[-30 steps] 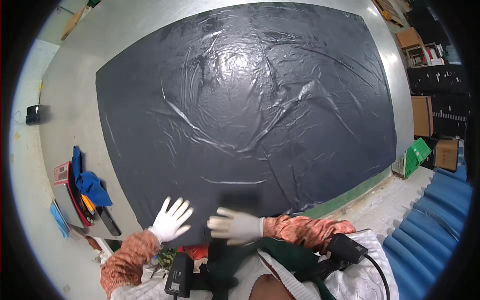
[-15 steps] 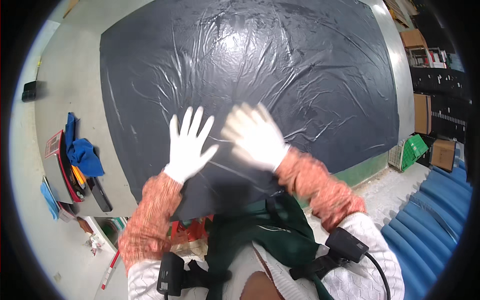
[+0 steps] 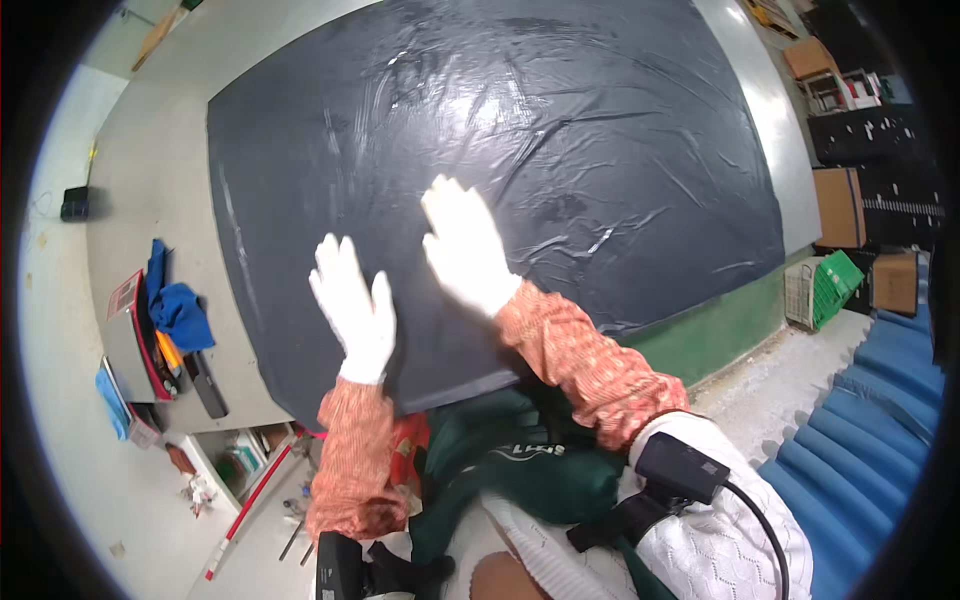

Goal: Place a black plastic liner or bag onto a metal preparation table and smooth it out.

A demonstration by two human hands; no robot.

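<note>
A large black plastic sheet [image 3: 560, 130] covers most of a grey table [image 3: 150, 170], creased and shiny. My left hand [image 3: 352, 305], in a white glove, lies flat on the sheet near its front left corner with fingers together. My right hand [image 3: 465, 245], also in a white glove, presses flat on the sheet a little farther in and to the right. Neither hand holds anything. Both forearms wear orange patterned sleeves.
At the table's left end lie a blue cloth [image 3: 180, 310], a red-edged box [image 3: 130, 335] and a dark tool [image 3: 207, 385]. A small black object [image 3: 75, 203] sits at the far left. Cardboard boxes [image 3: 840, 205] and a green crate [image 3: 830, 285] stand right; blue corrugated sheeting [image 3: 880, 420] lies lower right.
Both gloved hands have slid forward from the sheet's near edge farther onto the black sheet, arms stretching out. The left hand's fingers, spread before, have come together.
</note>
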